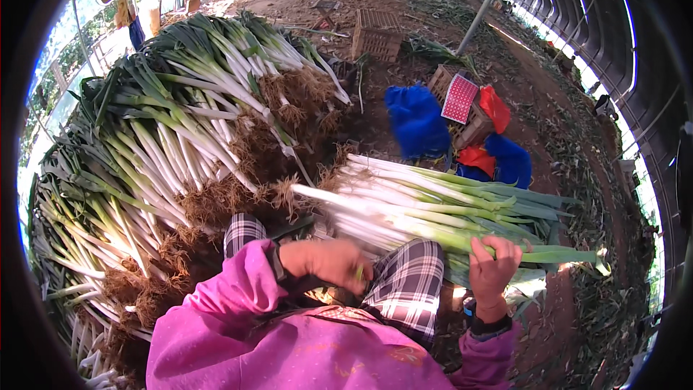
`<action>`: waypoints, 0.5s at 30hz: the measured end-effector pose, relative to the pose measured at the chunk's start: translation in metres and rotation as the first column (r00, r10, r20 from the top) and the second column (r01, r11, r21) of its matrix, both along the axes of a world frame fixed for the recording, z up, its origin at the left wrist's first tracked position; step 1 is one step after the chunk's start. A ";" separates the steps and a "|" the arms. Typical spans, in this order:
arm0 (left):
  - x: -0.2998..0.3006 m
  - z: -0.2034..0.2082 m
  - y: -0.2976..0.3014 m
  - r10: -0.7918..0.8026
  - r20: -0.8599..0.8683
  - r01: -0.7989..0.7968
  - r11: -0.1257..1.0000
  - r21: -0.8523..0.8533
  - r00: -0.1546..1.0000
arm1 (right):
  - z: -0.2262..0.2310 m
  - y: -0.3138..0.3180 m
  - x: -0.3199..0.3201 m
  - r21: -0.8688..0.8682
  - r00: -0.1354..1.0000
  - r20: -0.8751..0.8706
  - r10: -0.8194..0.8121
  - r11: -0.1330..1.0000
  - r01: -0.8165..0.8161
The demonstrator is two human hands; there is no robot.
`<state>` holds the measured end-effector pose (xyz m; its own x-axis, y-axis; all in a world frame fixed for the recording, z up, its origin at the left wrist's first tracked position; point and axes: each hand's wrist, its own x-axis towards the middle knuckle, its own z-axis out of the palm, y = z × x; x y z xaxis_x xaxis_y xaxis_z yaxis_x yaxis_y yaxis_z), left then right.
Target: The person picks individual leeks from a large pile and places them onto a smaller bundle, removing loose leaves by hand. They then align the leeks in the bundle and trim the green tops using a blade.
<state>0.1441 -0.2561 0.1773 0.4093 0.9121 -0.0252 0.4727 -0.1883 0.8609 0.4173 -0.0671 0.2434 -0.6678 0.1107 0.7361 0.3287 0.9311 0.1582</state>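
My right hand (494,269) is closed round the green upper part of a leek (426,230), whose white shank and roots reach left over a pile of leeks (390,184). That pile lies in front of my knees, roots to the left and leaves to the right. Above my lap, my left hand (333,263) is curled and somewhat blurred by motion. A small green bit shows at its fingers, too little to name. To the left spreads a large heap of unpeeled leeks (173,137), brown roots turned toward me.
Beyond the leeks stand a plastic crate (377,35) and another crate (473,126) with a red patterned cloth on it. Blue cloth (417,121) and red cloth (495,108) lie around the second. Leaf scraps (599,245) litter the soil at right. A metal pole (485,6) rises behind.
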 end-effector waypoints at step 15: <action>0.012 -0.047 0.015 0.492 -0.519 -0.374 0.870 0.321 0.699 | 0.042 0.059 0.014 -0.165 0.951 0.091 -0.295 0.938 0.306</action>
<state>0.1556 -0.2407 0.1299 -0.0701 0.9957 0.0605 0.9255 0.0422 0.3765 0.4310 -0.0083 0.2852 -0.6287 0.4366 0.6435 0.5919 0.8054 0.0319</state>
